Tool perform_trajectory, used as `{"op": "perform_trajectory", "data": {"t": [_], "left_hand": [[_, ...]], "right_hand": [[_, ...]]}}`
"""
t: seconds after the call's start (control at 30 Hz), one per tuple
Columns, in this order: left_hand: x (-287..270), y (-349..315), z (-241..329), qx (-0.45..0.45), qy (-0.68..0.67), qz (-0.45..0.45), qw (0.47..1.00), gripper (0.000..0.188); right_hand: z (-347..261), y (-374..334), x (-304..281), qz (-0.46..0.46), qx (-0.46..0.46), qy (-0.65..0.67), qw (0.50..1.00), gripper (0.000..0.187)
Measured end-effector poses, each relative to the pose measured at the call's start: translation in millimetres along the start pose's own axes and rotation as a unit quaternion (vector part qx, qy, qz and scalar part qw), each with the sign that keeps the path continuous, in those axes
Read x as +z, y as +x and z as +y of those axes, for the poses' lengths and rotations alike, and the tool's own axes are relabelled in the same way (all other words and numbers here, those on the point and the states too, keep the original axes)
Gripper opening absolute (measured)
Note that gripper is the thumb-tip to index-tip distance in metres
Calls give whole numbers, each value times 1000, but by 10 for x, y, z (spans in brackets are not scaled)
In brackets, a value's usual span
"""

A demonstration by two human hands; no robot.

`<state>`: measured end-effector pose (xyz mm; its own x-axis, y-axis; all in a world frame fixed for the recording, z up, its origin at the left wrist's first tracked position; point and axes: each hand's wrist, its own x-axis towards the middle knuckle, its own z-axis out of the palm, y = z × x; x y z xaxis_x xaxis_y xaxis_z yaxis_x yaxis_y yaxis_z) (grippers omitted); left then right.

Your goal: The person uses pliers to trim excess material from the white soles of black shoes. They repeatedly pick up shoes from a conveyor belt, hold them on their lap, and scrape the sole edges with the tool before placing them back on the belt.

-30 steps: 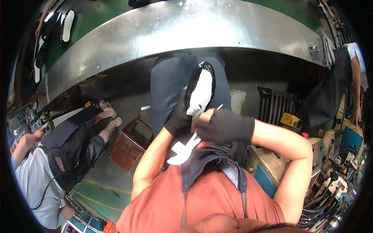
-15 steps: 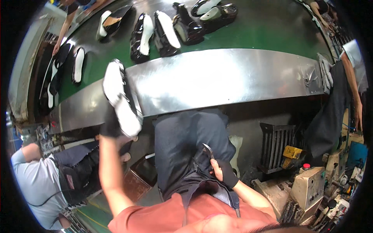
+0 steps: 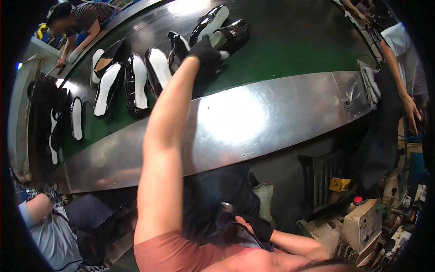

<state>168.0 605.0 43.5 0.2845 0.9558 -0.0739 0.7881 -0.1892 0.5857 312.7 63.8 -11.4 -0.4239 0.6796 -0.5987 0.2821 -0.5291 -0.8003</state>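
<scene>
My left hand (image 3: 205, 52), in a dark fingerless glove, reaches far over the green belt among black patent shoes with white insides or soles. Its thumb stands apart from the fingers, and I see nothing held. It is nearest a heeled shoe (image 3: 179, 44), partly behind it, and a black and white shoe (image 3: 210, 22) just beyond. A dark shoe (image 3: 231, 36) lies to its right. Close to my lap, my right hand (image 3: 247, 224), also gloved, is closed around a small tool with a curved metal tip (image 3: 228, 207); its handle is mostly hidden.
Between me and the green belt (image 3: 281, 68) runs a shiny metal ledge (image 3: 290, 102). More shoes, such as one at left (image 3: 108, 89), lie along the belt. Co-workers are at far left, lower left and right. A machine with a red button (image 3: 357, 200) stands at lower right.
My left hand has moved from the ledge's left side up over the belt. The shoe it held now lies on the belt, left of the others. The view has shifted.
</scene>
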Motion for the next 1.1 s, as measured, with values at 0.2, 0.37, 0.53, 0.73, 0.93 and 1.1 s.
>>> {"op": "perform_trajectory", "data": {"t": [0.2, 0.37, 0.53, 0.73, 0.93, 1.1], "left_hand": [[-87, 156, -150, -24, -336, -266, 903, 49], [283, -110, -165, -44, -108, 186, 976, 37], [671, -600, 407, 25, 208, 214, 954, 81], [410, 16, -239, -8, 144, -31, 989, 94], [446, -1264, 78, -67, -688, -123, 712, 52], [175, -3715, -1182, 95, -176, 229, 953, 49]], "right_hand": [[262, 6, 47, 55, -89, 70, 992, 33], [197, 42, 47, 5, -35, 54, 998, 38], [194, -6, 104, 13, -40, 37, 998, 43], [163, -22, 122, -12, -26, 26, 999, 48], [89, -117, 168, 112, -82, 54, 989, 47], [110, -157, 159, 95, 48, 160, 981, 51]]}}
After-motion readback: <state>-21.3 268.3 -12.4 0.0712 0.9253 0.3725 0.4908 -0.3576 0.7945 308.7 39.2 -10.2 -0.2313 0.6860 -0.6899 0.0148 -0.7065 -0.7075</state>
